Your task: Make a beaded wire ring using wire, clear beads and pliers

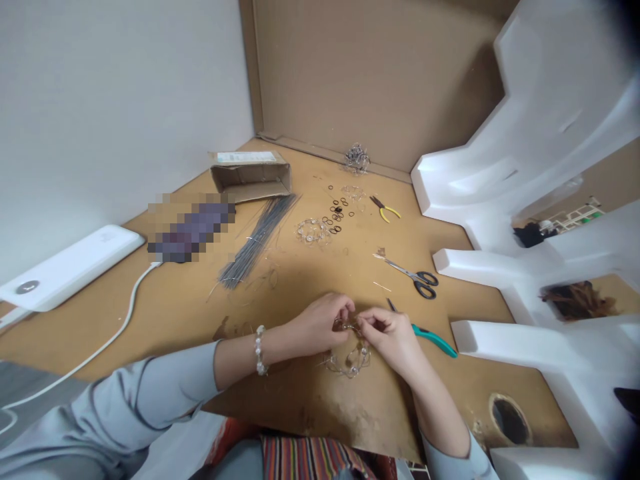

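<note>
My left hand and my right hand meet over the brown cardboard sheet, fingers pinched together on a small ring of thin wire with clear beads. The beaded ring hangs below my fingertips and touches the cardboard. A pearl bracelet circles my left wrist. Teal-handled pliers lie just right of my right hand, partly hidden behind it.
Black-handled scissors, yellow-handled pliers, a bundle of straight wires, a finished beaded ring, small black rings, a wire cluster, an open carton, a white device with cable. White foam blocks stand on the right.
</note>
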